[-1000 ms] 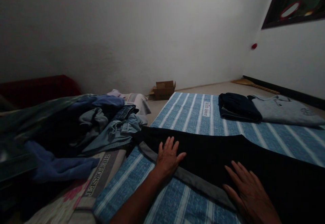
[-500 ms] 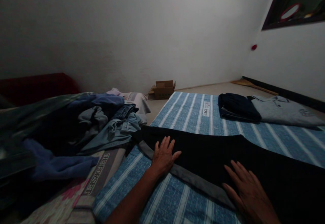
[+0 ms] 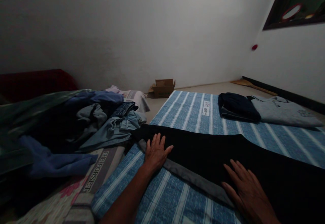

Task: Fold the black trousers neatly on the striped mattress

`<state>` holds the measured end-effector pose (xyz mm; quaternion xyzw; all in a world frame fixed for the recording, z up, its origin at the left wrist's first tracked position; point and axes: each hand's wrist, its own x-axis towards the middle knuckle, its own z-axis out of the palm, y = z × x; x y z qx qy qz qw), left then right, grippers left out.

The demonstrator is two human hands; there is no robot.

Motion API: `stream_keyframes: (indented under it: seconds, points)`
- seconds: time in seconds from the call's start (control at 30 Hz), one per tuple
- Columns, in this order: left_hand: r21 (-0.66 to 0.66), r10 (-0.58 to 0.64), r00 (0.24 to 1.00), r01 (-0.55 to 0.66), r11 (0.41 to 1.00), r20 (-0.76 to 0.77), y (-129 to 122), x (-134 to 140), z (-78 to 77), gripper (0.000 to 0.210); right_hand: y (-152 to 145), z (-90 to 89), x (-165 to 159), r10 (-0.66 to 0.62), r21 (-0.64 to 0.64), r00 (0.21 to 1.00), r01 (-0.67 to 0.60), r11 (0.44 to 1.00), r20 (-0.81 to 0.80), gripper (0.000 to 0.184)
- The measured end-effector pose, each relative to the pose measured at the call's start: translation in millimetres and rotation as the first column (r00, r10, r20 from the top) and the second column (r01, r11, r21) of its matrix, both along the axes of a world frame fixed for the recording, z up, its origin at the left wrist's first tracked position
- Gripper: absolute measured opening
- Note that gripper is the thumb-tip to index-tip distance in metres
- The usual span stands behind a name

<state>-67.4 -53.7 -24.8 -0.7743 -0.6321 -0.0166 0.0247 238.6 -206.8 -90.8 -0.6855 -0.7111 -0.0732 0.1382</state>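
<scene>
Black trousers (image 3: 200, 149) with a grey strip along the near edge lie stretched flat across a blue-and-white striped bed cover (image 3: 157, 186). My left hand (image 3: 156, 153) rests on the narrower left part of the trousers, fingers spread and palm down. Farther right, my right hand (image 3: 245, 186) lies flat on the wider part, its fingers also apart. Neither hand grips the fabric. The far right end of the trousers runs out of view.
Folded dark navy clothing (image 3: 237, 107) and a folded grey polo shirt (image 3: 284, 110) lie at the back right of the bed. On the left is a heap of clothes (image 3: 91, 115), with light blue jeans (image 3: 119, 126) at its edge. Behind stands an open cardboard box (image 3: 164, 88).
My left hand has slid a little to the left along the trousers, toward their narrow end. My right hand stays nearly in place.
</scene>
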Motion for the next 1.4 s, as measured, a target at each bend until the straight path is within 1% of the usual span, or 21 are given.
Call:
stream_keyframes:
  seconds: [0.13,0.27,0.37,0.47,0.53,0.67,0.77,0.93,1.23,1.4]
  points:
    - [-0.036,0.009,1.0,-0.009,0.999,-0.006,0,1,2.6,0.065,1,-0.8,0,0.0,0.014,1.0,0.0,1.0,0.013,0.056]
    - [-0.017,-0.004,1.0,0.003,1.0,-0.02,3,2,6.7,0.065,2,-0.6,2,0.004,-0.006,1.0,-0.004,1.0,0.022,0.055]
    - [-0.019,-0.018,1.0,0.018,1.0,-0.01,10,4,11.2,0.065,1,-0.7,3,0.008,-0.023,1.0,-0.008,1.0,0.011,0.055]
    - [-0.042,-0.057,0.998,0.058,0.997,0.025,22,8,13.6,0.067,-1,-1.1,3,0.005,-0.024,1.0,-0.005,1.0,0.001,0.055]
    - [-0.057,-0.076,0.996,0.078,0.995,0.04,30,10,12.2,0.068,-1,-1.4,3,0.005,-0.016,1.0,-0.005,1.0,-0.001,0.055]
    - [-0.091,-0.083,0.995,0.087,0.992,0.05,40,11,3.4,0.069,0,-1.3,3,0.009,0.001,1.0,-0.009,1.0,0.009,0.055]
    - [-0.087,-0.086,0.995,0.09,0.992,0.053,41,10,-2.0,0.07,0,-0.7,3,0.014,0.009,1.0,-0.014,1.0,0.021,0.054]
    - [-0.088,-0.082,0.995,0.087,0.992,0.054,41,10,-4.1,0.07,-1,-1.5,3,0.013,0.021,1.0,-0.014,1.0,0.027,0.054]
    - [0.002,-0.085,0.995,0.085,0.996,0.046,35,5,-6.7,0.061,-1,-3.7,5,0.016,0.007,0.999,-0.016,1.0,0.034,0.055]
    - [0.07,-0.061,0.998,0.059,0.996,0.023,34,3,-9.3,0.05,-1,-4.1,5,0.023,0.02,1.0,-0.024,1.0,0.013,0.056]
